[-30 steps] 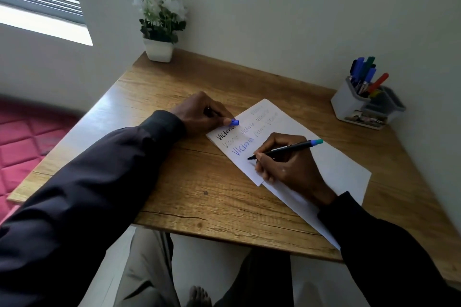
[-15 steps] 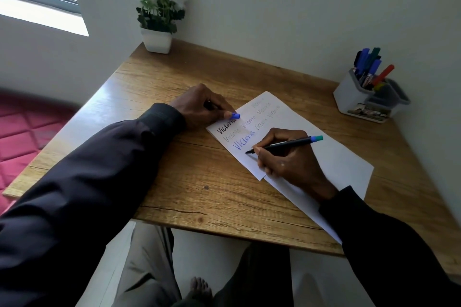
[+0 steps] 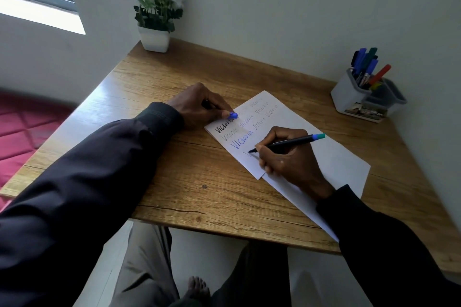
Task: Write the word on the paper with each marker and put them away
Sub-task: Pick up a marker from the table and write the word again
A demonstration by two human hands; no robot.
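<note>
A white paper (image 3: pixel 334 157) lies on the wooden table (image 3: pixel 187 182), with "Victoria" written on it several times in different colours. My right hand (image 3: pixel 289 159) grips a black marker (image 3: pixel 289 143) with a teal end, its tip touching the paper below the blue word. My left hand (image 3: pixel 199 107) rests at the paper's top-left corner and pinches a blue marker cap (image 3: pixel 233 115). A grey-white holder (image 3: pixel 361 99) at the far right holds several markers.
A white pot with white flowers (image 3: pixel 154 15) stands at the table's back-left corner. The wall runs along the table's far side. A window sits at upper left, and a red mat lies on the floor to the left. My legs show below the table's front edge.
My right hand has shifted the marker tip down to a new line under the blue word, where a first stroke now shows. My left hand has stayed put with the cap.
</note>
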